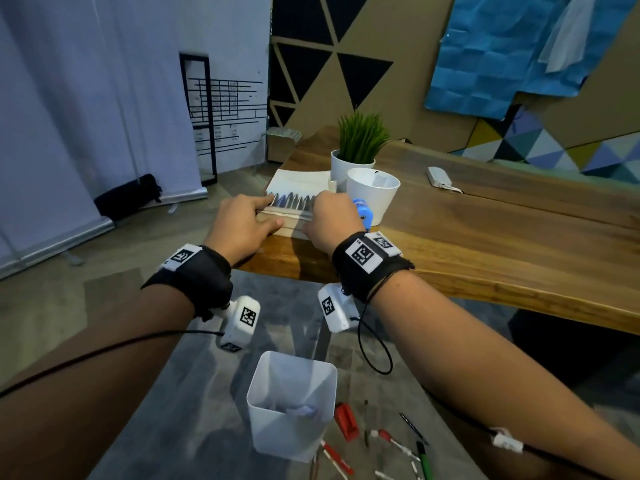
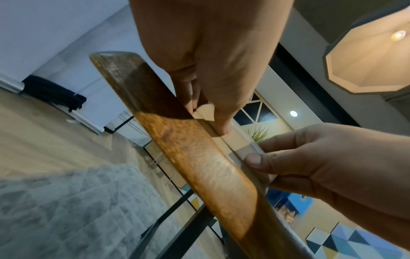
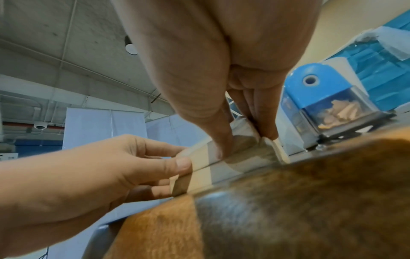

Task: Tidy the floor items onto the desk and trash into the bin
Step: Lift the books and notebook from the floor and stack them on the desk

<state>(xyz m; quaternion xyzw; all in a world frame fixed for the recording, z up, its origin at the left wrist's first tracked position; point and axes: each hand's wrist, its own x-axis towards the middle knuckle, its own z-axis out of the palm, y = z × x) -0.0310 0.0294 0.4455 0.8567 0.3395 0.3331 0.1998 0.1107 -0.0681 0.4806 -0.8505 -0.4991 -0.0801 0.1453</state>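
A book [image 1: 298, 183] lies at the desk [image 1: 485, 230] corner, plant pot [image 1: 349, 164] and cup [image 1: 372, 195] just right of it — sharpener [image 1: 363, 213] before the cup. Below (on the floor) stands a bin [image 1: 291, 403], pens [image 1: 398, 445] scattered right of it.

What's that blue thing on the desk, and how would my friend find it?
Start at the wooden desk and find the empty white cup in front of the plant. The blue thing stands against that cup, just past the right hand. It is a pencil sharpener: the only blue item there, with a clear box holding shavings.
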